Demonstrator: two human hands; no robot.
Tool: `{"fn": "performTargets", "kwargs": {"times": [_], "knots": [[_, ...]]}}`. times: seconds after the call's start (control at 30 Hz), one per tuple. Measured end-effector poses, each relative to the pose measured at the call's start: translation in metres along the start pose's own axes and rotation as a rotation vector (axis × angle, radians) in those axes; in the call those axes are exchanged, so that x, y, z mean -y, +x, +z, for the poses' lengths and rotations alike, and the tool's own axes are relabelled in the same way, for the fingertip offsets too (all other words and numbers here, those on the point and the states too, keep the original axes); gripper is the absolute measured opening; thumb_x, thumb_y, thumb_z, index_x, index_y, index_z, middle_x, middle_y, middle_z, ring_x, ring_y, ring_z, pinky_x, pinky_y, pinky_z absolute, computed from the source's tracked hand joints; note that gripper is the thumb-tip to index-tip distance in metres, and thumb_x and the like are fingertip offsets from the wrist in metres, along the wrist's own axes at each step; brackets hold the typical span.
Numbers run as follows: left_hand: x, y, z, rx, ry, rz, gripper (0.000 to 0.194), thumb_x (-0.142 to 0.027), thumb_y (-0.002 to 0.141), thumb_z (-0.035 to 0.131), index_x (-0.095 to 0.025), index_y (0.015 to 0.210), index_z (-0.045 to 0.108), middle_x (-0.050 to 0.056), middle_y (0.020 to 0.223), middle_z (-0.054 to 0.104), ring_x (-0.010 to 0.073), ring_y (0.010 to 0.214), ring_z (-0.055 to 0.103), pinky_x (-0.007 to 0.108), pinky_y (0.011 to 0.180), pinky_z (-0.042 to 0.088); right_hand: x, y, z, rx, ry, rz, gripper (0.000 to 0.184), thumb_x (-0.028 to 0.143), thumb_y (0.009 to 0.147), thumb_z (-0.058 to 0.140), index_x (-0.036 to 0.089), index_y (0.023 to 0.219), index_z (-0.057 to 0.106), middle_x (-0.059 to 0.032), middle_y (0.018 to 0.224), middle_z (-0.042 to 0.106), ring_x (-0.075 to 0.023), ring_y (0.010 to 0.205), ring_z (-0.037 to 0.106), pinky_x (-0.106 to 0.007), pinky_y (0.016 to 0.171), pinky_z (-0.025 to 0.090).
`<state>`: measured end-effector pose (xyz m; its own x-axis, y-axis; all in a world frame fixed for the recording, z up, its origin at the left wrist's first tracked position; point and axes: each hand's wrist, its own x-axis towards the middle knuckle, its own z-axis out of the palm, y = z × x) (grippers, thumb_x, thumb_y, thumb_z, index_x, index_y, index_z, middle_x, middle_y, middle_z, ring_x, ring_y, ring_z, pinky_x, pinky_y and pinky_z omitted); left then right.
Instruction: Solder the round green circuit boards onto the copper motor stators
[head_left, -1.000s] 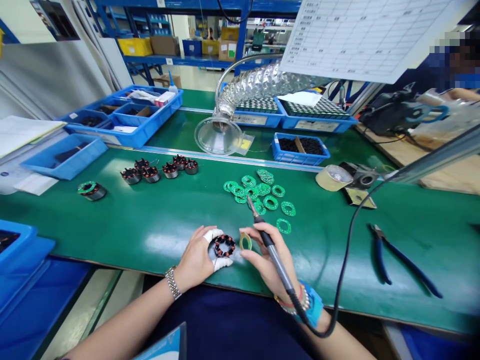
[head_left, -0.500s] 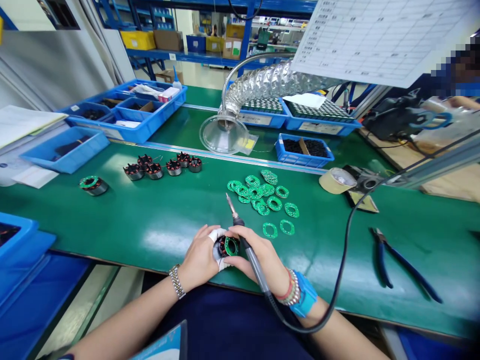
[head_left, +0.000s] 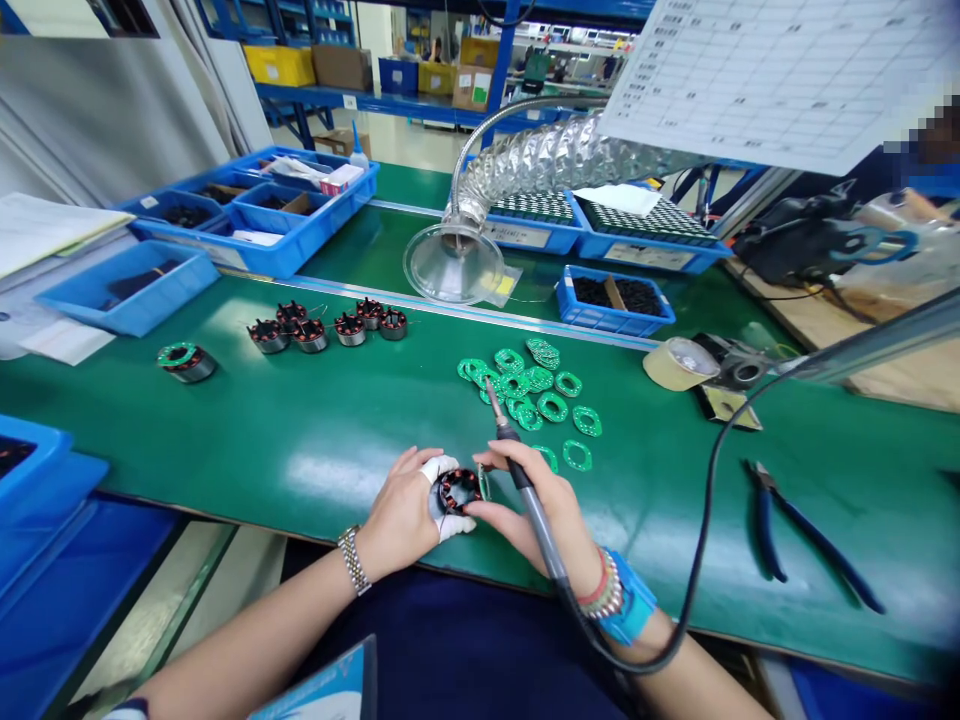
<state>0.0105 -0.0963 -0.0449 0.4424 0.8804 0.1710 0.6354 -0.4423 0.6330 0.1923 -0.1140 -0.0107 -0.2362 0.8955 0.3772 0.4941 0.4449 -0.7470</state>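
Our left hand (head_left: 401, 505) clamps a copper-wound motor stator (head_left: 459, 491) on the green tabletop (head_left: 225, 425), with white wrapping (head_left: 439, 468) on its fingers and a metal watch (head_left: 352, 560) on the wrist. Our right hand (head_left: 536, 500) closes around a soldering iron (head_left: 544, 545), held like a pen, just beside the stator, with its tip angled away over a scatter of green ring-shaped circuit boards (head_left: 525, 392). A thin ring (head_left: 484, 484) stands on edge between the stator and our right fingers, too small to identify. A blue wrist strap (head_left: 628, 610) circles our right wrist, and the iron's black cord (head_left: 701, 540) loops off to the right.

Ahead and left of our left hand, five stators (head_left: 326, 327) stand in a loose group, with a sixth (head_left: 187, 363) farther left, topped by a green ring. Beyond our right hand sit a blue tray of black parts (head_left: 611, 305) and a roll of tape (head_left: 679, 363). Blue-handled pliers (head_left: 795, 530) lie well to its right. A clear fume hood (head_left: 454, 262) hangs ahead on a silver duct (head_left: 540, 160).
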Motion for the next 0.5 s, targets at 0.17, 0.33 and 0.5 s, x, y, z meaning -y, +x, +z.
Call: {"fn": "performTargets", "kwargs": {"times": [0.17, 0.33, 0.5], "knots": [[-0.002, 0.002, -0.002, 0.027, -0.011, 0.009, 0.051, -0.033, 0.065, 0.068, -0.019, 0.11, 0.049, 0.01, 0.11, 0.057, 0.0243, 0.11, 0.048, 0.047, 0.102, 0.028, 0.0, 0.009, 0.006, 0.175, 0.003, -0.121, 0.052, 0.034, 0.075, 0.065, 0.027, 0.12, 0.04, -0.0043, 0.105, 0.059, -0.0176, 0.094, 0.058, -0.029, 0.084, 0.047], [-0.003, 0.002, -0.003, 0.026, -0.025, -0.001, 0.048, -0.033, 0.063, 0.069, -0.019, 0.105, 0.051, 0.01, 0.109, 0.058, 0.025, 0.11, 0.048, 0.047, 0.102, 0.028, -0.004, 0.01, 0.007, 0.22, 0.03, -0.11, 0.055, 0.038, 0.072, 0.066, 0.025, 0.119, 0.041, -0.004, 0.101, 0.059, -0.0175, 0.093, 0.058, -0.029, 0.083, 0.047], [-0.002, 0.0, -0.002, 0.024, -0.001, -0.017, 0.05, -0.031, 0.062, 0.069, -0.018, 0.106, 0.052, 0.011, 0.112, 0.056, 0.0243, 0.111, 0.048, 0.046, 0.103, 0.028, -0.008, 0.002, 0.016, 0.092, 0.043, -0.069, 0.057, 0.037, 0.07, 0.069, 0.025, 0.117, 0.041, -0.0041, 0.1, 0.062, -0.0188, 0.091, 0.06, -0.03, 0.083, 0.049]]}}
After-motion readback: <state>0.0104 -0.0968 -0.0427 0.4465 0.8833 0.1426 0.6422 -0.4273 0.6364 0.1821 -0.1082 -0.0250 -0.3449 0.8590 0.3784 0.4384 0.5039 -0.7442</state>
